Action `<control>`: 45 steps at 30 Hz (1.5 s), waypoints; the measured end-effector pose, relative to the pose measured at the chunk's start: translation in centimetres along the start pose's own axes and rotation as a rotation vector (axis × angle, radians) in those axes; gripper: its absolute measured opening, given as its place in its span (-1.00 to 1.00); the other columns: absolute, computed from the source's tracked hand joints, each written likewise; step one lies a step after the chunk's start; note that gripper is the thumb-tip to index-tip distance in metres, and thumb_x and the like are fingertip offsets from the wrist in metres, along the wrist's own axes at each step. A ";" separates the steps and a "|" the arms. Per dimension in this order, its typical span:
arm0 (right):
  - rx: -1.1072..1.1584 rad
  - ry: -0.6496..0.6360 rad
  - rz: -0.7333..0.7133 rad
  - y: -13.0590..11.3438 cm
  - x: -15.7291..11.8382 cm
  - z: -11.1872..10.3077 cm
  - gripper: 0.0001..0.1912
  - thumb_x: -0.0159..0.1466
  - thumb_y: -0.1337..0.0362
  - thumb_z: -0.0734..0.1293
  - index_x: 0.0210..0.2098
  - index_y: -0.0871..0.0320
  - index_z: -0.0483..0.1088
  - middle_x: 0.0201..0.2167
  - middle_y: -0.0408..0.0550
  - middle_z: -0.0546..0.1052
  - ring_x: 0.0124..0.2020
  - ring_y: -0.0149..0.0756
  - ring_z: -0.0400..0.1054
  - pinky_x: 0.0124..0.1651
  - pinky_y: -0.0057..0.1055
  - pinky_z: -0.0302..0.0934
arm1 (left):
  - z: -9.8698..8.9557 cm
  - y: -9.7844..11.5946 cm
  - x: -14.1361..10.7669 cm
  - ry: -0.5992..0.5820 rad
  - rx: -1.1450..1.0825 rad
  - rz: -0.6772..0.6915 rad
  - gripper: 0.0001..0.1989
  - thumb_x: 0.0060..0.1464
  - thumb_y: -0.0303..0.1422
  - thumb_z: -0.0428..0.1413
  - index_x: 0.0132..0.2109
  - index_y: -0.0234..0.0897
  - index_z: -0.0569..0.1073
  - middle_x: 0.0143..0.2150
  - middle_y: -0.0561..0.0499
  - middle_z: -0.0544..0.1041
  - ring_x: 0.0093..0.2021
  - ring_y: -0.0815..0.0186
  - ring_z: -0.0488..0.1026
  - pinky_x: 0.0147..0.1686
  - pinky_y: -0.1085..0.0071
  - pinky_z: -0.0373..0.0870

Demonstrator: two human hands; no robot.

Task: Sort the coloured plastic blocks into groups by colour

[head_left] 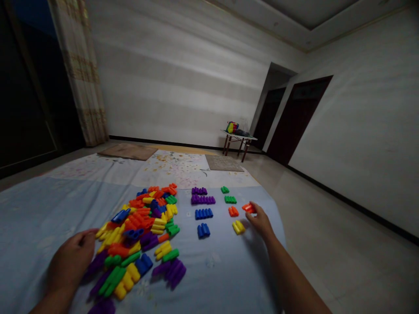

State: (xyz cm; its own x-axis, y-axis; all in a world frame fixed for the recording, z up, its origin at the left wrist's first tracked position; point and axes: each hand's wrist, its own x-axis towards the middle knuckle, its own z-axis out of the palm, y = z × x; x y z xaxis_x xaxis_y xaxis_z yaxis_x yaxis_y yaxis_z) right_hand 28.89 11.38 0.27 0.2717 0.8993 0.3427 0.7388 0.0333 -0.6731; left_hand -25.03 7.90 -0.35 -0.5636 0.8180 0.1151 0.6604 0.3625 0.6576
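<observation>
The right hand (262, 221) pinches an orange building block (248, 208) between thumb and fingertips, just right of the small orange pair (233, 211) lying on the blue sheet (216, 279); whether the held block touches the sheet or hangs just above it, I cannot tell. The left hand (72, 257) is at the near left edge of the heap of building blocks (139, 220), its fingers curled in and close together; whether it grips anything is hidden.

As far as the view shows, a modest share of the bullet-shaped plastic pieces is laid out apart from the heap, grouped by colour in two columns. The column nearer the heap has two purple strips (203, 200) at the far end, then a longer blue strip (204, 213) and a shorter blue block (203, 230). The column to its right has two green blocks (230, 199), the orange pair and, nearest the person, a yellow block (238, 227).

Most of the pieces, I judge, are left unsorted: the heap mixes orange, yellow, blue, green and purple, many overlapping or tilted on one another. Its near end spreads into looser pieces, among them a purple cluster (175, 272) at the right and a green block (112, 281) beside yellow ones.
</observation>
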 end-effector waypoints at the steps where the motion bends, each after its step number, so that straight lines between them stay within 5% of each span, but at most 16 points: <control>1: -0.011 -0.019 0.022 0.4 0.8 -0.1 -0.40 0.04 0.25 0.26 0.08 0.32 0.27 -0.01 0.16 0.41 -0.04 -0.15 0.32 0.05 -0.22 0.17 | 0.0 0.0 0.0 -0.005 0.005 -0.005 -0.61 0.06 -0.18 -0.18 -0.14 -0.23 0.44 -0.13 -0.09 0.50 -0.19 0.19 0.42 -0.27 0.40 0.30; 9: -0.001 -0.269 0.082 2.2 3.7 1.0 -0.46 -0.10 0.37 0.37 -0.06 0.22 0.42 -0.28 -0.04 0.54 -0.23 -0.22 0.41 -0.15 -0.36 0.26 | 0.2 -0.3 0.2 -0.013 0.033 0.010 -0.52 0.09 -0.12 -0.26 -0.10 -0.24 0.42 -0.08 -0.14 0.48 -0.11 0.14 0.41 -0.19 0.35 0.29; 23: -0.028 -0.297 0.019 2.0 3.8 1.8 -0.38 -0.14 0.54 0.28 -0.04 0.18 0.42 -0.21 -0.01 0.49 -0.25 -0.27 0.39 -0.17 -0.39 0.24 | 0.2 -0.1 0.0 -0.004 0.043 0.025 -0.54 0.09 -0.14 -0.27 -0.13 -0.22 0.43 -0.11 -0.12 0.48 -0.14 0.14 0.41 -0.23 0.35 0.29; 31: 0.009 -0.192 -0.075 0.3 -0.1 0.3 -0.59 0.09 0.19 0.25 -0.09 0.19 0.41 -0.16 0.04 0.42 -0.25 -0.27 0.35 -0.11 -0.30 0.26 | 0.4 -0.1 0.0 0.007 0.021 0.010 -0.55 0.09 -0.14 -0.25 -0.12 -0.22 0.43 -0.11 -0.11 0.49 -0.13 0.16 0.41 -0.22 0.37 0.29; 45: -0.113 -0.542 -0.166 -6.7 -6.6 1.4 -0.50 0.05 0.09 0.34 -0.05 0.19 0.39 -0.25 -0.03 0.38 -0.29 -0.31 0.33 -0.17 -0.39 0.23 | 0.1 0.4 -0.5 0.005 0.016 -0.003 -0.58 0.08 -0.18 -0.21 -0.10 -0.23 0.44 -0.12 -0.09 0.49 -0.16 0.20 0.41 -0.26 0.42 0.27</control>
State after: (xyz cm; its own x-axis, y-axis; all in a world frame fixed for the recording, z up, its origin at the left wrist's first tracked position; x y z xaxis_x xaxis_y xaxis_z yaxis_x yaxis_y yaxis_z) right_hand 21.29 5.87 1.58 -0.1863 0.9819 0.0330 0.8137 0.1731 -0.5550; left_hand -24.45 7.66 -0.23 -0.5681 0.8146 0.1171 0.6668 0.3722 0.6457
